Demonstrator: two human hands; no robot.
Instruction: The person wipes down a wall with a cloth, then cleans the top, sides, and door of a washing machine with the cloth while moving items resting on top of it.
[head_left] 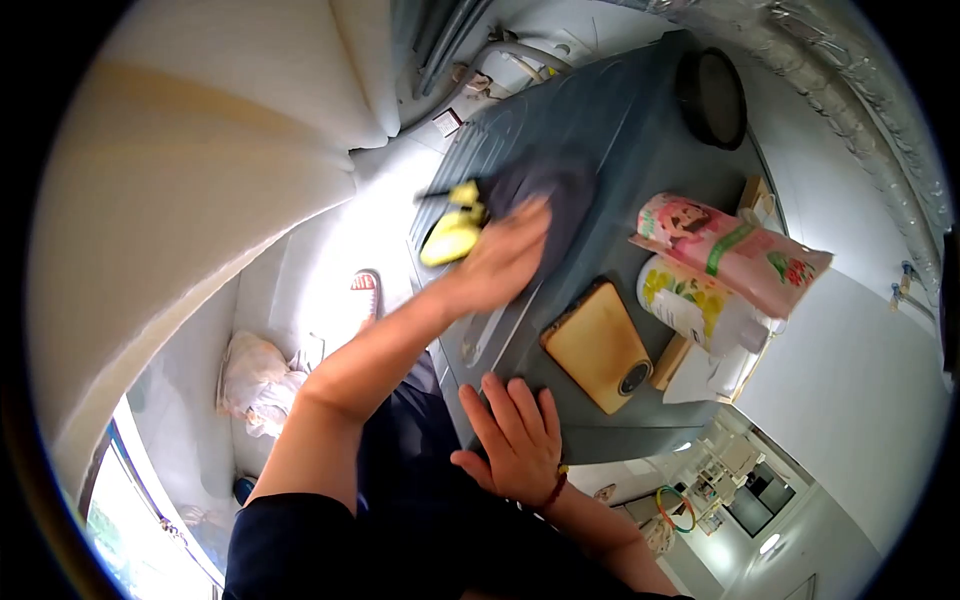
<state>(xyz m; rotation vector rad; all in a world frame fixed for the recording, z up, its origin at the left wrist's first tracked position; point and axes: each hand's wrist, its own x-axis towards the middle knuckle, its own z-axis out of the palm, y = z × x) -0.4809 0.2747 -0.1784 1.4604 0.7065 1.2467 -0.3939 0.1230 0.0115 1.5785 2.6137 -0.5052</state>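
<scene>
My left hand [505, 255] presses down on a dark grey cloth [565, 205] on the grey appliance top [590, 310], fingers together and smeared by motion. At the cloth's left end is a blurred yellow and black thing [453, 235]; whether it belongs to the cloth I cannot tell. My right hand [520, 435], with a beaded bracelet at the wrist, rests palm down at the appliance's near edge, fingers spread and holding nothing. Just right of it lies a gold smartphone [595, 345] with a round camera block.
A pink pouch [735, 250] leans over a white tub with yellow flowers [685, 300] on the appliance's right. A round black disc [712, 98] is at its far corner. Pale curtain [220, 120] hangs left; a plastic bag [262, 380] sits on the floor. Foil-wrapped pipes [830, 80] run above.
</scene>
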